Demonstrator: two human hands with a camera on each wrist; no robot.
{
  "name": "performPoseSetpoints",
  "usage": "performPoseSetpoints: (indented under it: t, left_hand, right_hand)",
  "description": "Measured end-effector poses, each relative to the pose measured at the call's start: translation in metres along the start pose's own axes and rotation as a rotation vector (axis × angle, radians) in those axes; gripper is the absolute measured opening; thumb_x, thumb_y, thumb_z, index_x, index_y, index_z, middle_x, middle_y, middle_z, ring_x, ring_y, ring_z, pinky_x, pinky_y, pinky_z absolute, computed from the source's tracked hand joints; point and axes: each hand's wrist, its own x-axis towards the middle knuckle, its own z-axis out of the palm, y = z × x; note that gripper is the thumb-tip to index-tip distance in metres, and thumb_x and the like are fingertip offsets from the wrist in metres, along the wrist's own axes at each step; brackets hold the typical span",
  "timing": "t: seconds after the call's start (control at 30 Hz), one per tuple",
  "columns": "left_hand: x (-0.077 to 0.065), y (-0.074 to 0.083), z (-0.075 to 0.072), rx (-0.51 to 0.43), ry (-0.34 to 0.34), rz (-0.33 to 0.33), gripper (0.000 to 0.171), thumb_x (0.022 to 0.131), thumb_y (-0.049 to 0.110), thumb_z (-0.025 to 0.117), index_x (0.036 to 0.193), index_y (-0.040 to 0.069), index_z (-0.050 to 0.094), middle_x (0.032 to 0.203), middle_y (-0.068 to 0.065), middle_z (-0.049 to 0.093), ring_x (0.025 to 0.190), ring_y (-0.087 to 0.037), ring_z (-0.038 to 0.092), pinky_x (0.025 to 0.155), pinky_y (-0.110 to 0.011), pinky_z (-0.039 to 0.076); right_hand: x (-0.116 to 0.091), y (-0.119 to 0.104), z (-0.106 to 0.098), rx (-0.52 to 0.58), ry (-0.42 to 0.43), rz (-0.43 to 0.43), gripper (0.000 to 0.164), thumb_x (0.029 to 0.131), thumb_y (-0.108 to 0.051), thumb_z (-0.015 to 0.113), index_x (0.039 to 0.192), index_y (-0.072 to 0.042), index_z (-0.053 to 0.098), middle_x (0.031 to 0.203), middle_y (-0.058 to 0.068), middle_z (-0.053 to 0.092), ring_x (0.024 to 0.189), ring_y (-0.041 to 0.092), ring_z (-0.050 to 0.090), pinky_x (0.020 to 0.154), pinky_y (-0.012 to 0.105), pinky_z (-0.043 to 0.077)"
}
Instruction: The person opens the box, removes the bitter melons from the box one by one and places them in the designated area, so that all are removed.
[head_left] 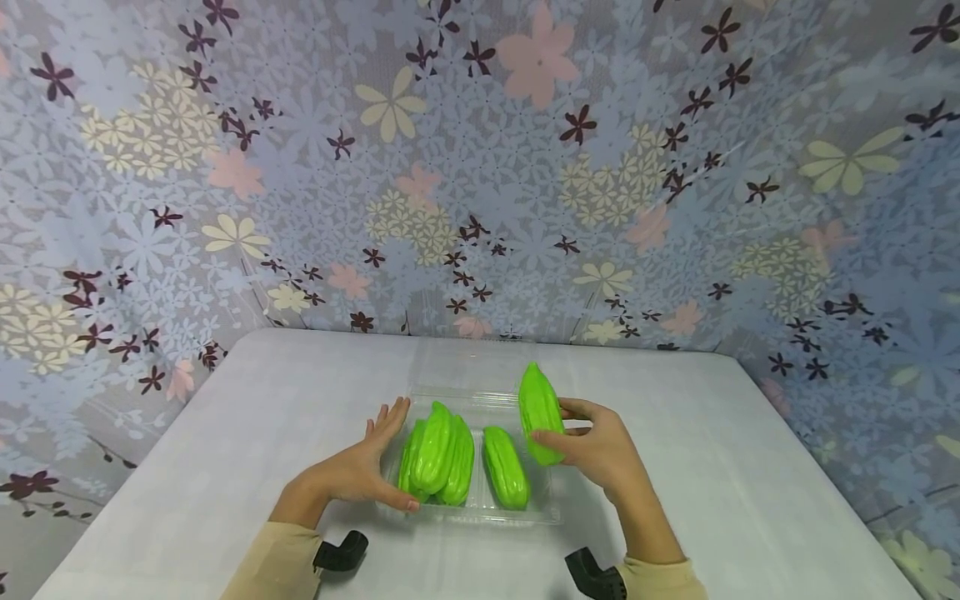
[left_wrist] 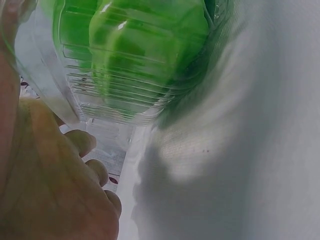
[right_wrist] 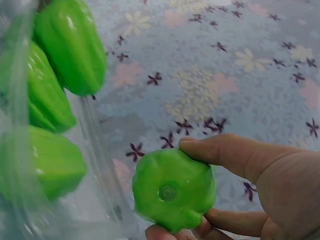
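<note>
In the head view a clear plastic box [head_left: 536, 515] stands on the white table. Several bright green, ridged plastic gourds [head_left: 435, 454] are heaped in its left part. Another gourd [head_left: 506, 468] lies alone right of the heap. My right hand [head_left: 596, 442] holds one more gourd [head_left: 540, 408] over the box's right side, thumb on one side and fingers on the other. In the right wrist view its round end with a small dimple [right_wrist: 167, 192] faces the camera. My left hand [head_left: 360, 467] rests spread along the box's left side, fingers extended, thumb at the front rim.
The box's clear lid [head_left: 476, 362] lies folded back behind it. White cloth covers the table [head_left: 300, 375]. A flower-patterned backdrop [head_left: 480, 167] rises directly behind the table. Black wrist mounts [head_left: 341, 552] sit at both sleeves.
</note>
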Motion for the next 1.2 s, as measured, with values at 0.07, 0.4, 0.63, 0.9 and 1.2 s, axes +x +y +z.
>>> performPoseSetpoints:
  t: [0.07,0.4,0.63,0.9,1.2]
  left_hand:
    - [0.0,0.0,0.0,0.003,0.001,-0.004,0.142,0.067,0.035,0.095,0.162,0.011,-0.009,0.165,-0.014,-0.018,0.147,-0.036,-0.025,0.114,-0.061,-0.014]
    - [-0.002,0.0,0.001,-0.03,-0.006,-0.069,0.144,0.067,0.037,0.095,0.162,0.014,-0.011,0.163,-0.017,-0.023,0.143,-0.047,-0.027,0.109,-0.071,-0.011]
    - [-0.002,0.0,0.001,-0.032,-0.005,-0.06,0.144,0.067,0.037,0.095,0.161,0.014,-0.011,0.164,-0.015,-0.022,0.143,-0.045,-0.028,0.109,-0.07,-0.012]
    - [-0.001,-0.001,0.0,-0.026,-0.002,-0.049,0.144,0.067,0.038,0.095,0.161,0.013,-0.01,0.164,-0.015,-0.021,0.144,-0.044,-0.027,0.11,-0.07,-0.012]
    - [-0.001,-0.001,0.001,-0.025,-0.006,-0.047,0.144,0.067,0.038,0.095,0.161,0.013,-0.011,0.164,-0.015,-0.021,0.143,-0.045,-0.028,0.109,-0.07,-0.012]
  right_hand:
    - [0.001,0.003,-0.007,0.001,0.005,0.006,0.075,0.083,-0.026,0.085,0.144,0.001,0.051,0.136,0.022,0.053,0.113,0.035,0.063,0.074,0.042,0.06]
    - [0.006,0.02,-0.041,-0.019,0.065,0.054,0.082,0.085,-0.033,0.083,0.146,0.006,0.046,0.14,0.027,0.049,0.12,0.041,0.058,0.074,0.036,0.061]
    - [0.008,0.03,-0.058,-0.064,0.107,0.101,0.08,0.087,-0.033,0.081,0.146,0.007,0.045,0.142,0.028,0.048,0.114,0.04,0.061,0.075,0.035,0.06]
    - [0.016,0.047,-0.071,-0.094,0.154,0.189,0.083,0.089,-0.032,0.079,0.15,0.008,0.039,0.146,0.029,0.043,0.115,0.042,0.059,0.078,0.039,0.06]
    - [0.02,0.066,-0.083,-0.176,0.208,0.234,0.081,0.092,-0.033,0.073,0.152,0.007,0.036,0.151,0.03,0.037,0.131,0.046,0.043,0.102,0.057,0.044]
